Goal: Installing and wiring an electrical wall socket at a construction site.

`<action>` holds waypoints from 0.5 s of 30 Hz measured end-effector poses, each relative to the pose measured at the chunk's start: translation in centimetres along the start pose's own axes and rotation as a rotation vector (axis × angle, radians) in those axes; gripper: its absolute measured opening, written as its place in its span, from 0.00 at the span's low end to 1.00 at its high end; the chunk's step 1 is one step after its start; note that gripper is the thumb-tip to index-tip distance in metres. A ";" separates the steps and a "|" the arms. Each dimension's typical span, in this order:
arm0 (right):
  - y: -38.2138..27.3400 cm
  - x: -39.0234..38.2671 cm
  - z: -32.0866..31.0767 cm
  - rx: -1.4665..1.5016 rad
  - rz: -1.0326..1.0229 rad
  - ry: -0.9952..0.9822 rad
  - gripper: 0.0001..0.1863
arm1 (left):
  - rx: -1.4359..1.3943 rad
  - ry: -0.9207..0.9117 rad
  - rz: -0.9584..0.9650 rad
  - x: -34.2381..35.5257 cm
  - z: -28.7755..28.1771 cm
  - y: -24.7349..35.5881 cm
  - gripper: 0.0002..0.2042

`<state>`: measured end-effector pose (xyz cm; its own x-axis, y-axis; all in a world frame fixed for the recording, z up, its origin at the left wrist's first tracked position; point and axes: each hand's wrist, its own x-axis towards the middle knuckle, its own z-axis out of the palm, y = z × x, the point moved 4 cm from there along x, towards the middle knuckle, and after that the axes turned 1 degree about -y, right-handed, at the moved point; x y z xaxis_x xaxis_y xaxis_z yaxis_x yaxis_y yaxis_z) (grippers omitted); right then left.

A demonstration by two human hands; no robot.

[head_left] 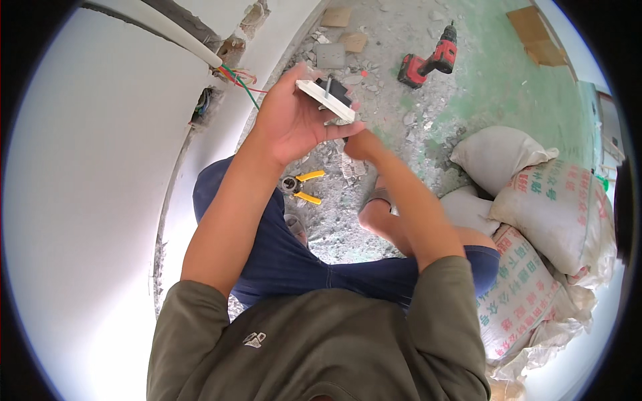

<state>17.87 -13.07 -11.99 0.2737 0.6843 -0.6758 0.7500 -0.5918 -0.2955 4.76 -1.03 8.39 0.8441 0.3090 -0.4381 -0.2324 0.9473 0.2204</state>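
A white wall socket or switch plate (326,101) with a black back housing and a screw sticking out of it is gripped along its edges by my left hand (286,125). The plate is tilted, its back turned up towards me. Just beyond it, to the lower right, my right hand (364,145) is closed, and a small dark bit shows at its fingers. What that is I cannot make out. Red and green wires (239,81) come out of the wall to the left of my left hand.
Yellow-handled pliers or wire strippers (302,186) lie on the rubble-strewn floor between my feet. Ahead stands a red and black cordless drill (429,59). Full white woven sacks (545,204) are piled on the right. A white wall (100,167) with a chased-out groove runs along the left.
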 end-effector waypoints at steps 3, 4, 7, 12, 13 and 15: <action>-0.8 -0.9 -6.7 -0.131 -0.019 -0.095 0.18 | 0.077 0.113 -0.022 0.6 -0.3 -0.1 0.24; -0.5 -0.5 -8.2 -0.067 0.006 -0.064 0.19 | 0.107 0.141 -0.008 0.6 -0.4 0.2 0.26; -2.2 0.1 -7.0 0.065 0.030 0.067 0.20 | 0.015 -0.094 -0.043 -0.2 -1.9 1.7 0.30; 7.7 4.1 2.9 0.338 -0.130 0.436 0.21 | -0.074 -0.192 -0.192 2.0 3.0 -1.4 0.35; 6.8 3.7 4.0 0.436 -0.198 0.469 0.20 | -0.083 -0.194 -0.214 1.9 3.1 -2.0 0.36; 3.7 2.5 4.3 0.549 -0.284 0.495 0.18 | -0.039 -0.051 -0.179 1.3 2.7 -1.7 0.37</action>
<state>18.71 -15.34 -17.70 0.4496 0.8741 -0.1837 0.4623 -0.4037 -0.7895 7.53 -2.47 9.78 0.8967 0.1314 -0.4227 -0.0941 0.9897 0.1080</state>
